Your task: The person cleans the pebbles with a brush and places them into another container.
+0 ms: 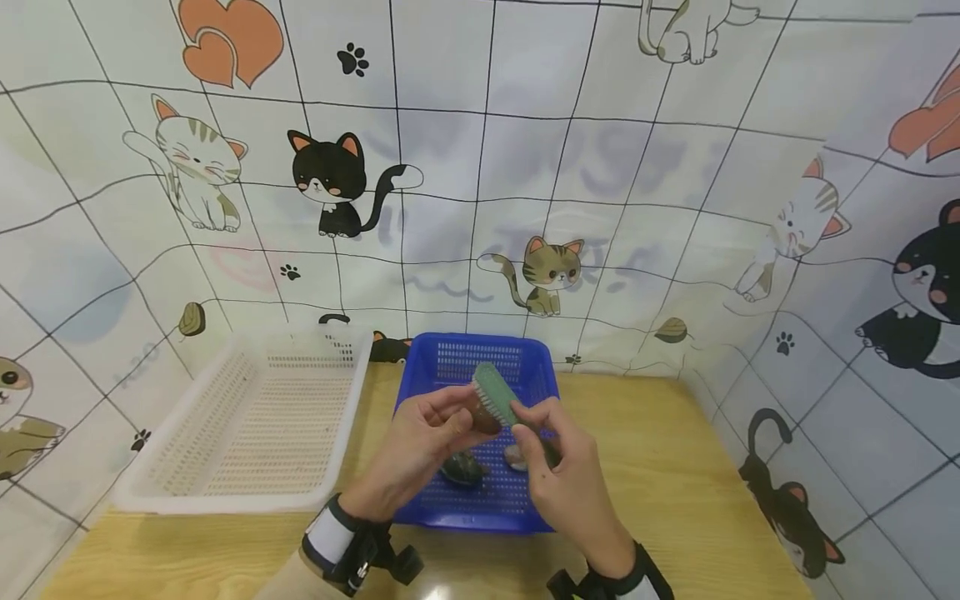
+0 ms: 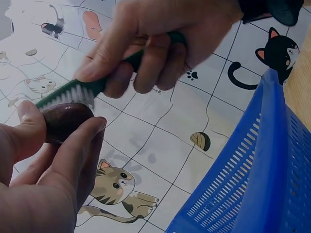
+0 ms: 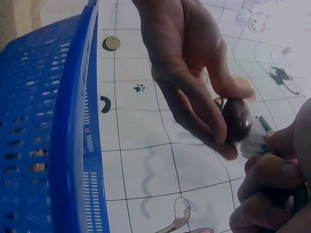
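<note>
My left hand (image 1: 416, 450) pinches a smooth, dark reddish-brown stone (image 2: 66, 122) between thumb and fingertips, above the blue basket (image 1: 480, 518). A green scrubbing brush (image 1: 495, 393) with white bristles is in my right hand (image 1: 570, 479), its fingers curled round the handle and the thumb along its back. In the left wrist view the bristles (image 2: 77, 94) lie against the upper side of the stone. Below the hands, a dark green stone (image 1: 462, 469) and a paler stone (image 1: 515, 457) lie in the basket, the paler one partly hidden by my right hand.
A white plastic basket (image 1: 255, 503) stands on the wooden table (image 1: 637, 467), left of the blue one. Behind and on both sides rise wall panels (image 1: 442, 150) with a grid and cartoon cats. The blue basket's rim (image 3: 68, 121) stands close to the hands.
</note>
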A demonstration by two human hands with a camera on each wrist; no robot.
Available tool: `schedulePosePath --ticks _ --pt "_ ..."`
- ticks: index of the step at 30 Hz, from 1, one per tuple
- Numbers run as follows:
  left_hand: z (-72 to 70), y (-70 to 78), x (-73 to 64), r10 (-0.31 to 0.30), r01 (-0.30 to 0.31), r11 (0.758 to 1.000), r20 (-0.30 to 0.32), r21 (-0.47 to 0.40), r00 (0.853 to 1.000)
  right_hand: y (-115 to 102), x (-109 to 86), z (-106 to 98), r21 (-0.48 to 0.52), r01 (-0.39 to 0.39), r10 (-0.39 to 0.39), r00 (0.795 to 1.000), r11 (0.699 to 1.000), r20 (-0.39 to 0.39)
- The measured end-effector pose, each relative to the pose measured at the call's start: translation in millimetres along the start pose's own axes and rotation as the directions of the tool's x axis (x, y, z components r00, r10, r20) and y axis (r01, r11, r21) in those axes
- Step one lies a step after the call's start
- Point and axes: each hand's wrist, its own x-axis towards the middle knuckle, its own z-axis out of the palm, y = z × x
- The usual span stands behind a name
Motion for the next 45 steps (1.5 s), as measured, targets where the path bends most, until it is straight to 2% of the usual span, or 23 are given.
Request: schedulePosePath --ticks 3,5,10,13,20,23,27,33,39,45 --pt "-1.1 3.1 -1.3 -0.006 0.006 1.0 -0.009 -0.011 1.0 1.6 -0.5 -2.5 -0.021 -0.068 0.068 0.998 0.998 0.001" --pt "-1.0 4.7 -1.4 0.007 -0.007 0.999 -0.022 -0.032 1.0 1.9 -0.2 -3.3 -0.009 -0.084 0.084 0.996 0.996 0.012" --pt "-1.5 6.1 -1.2 0.056 -0.061 0.996 -0.084 -0.059 0.995 0.0 0.7 0.2 0.035 -0.036 0.034 0.998 0.999 0.061" --pt "-1.9 5.5 -0.5 0.057 -0.061 0.997 -0.096 -0.046 0.994 -1.9 -0.1 4.2 0.055 0.008 -0.011 0.998 0.998 0.063" --pt "1.3 3.2 0.5 0.02 -0.02 1.0 -0.041 0.001 0.999 -3.8 2.5 9.8 0.015 0.118 -0.119 0.992 0.993 0.046" --pt "0.6 3.5 -0.7 0.015 -0.015 1.0 -0.031 0.018 0.999 -2.4 2.9 7.7 -0.019 0.096 -0.095 0.995 0.995 0.013" --pt "-0.2 4.5 -1.7 0.011 -0.01 1.0 -0.012 0.019 1.0 1.5 2.7 1.7 -0.077 0.022 -0.023 1.0 0.997 -0.019" --pt "1.8 4.8 -0.8 0.021 -0.022 0.997 -0.017 -0.07 1.0 2.6 1.3 -6.1 -0.085 -0.029 0.028 1.0 0.996 -0.006" --pt "1.0 8.1 0.7 0.024 -0.027 0.988 -0.025 -0.153 0.999 -0.2 2.7 -11.5 -0.086 -0.005 0.005 1.0 0.996 -0.004" --pt "1.5 10.3 -0.2 0.029 -0.03 0.982 -0.008 -0.184 1.0 -0.6 2.2 -12.0 -0.087 0.003 -0.005 1.0 0.996 -0.025"
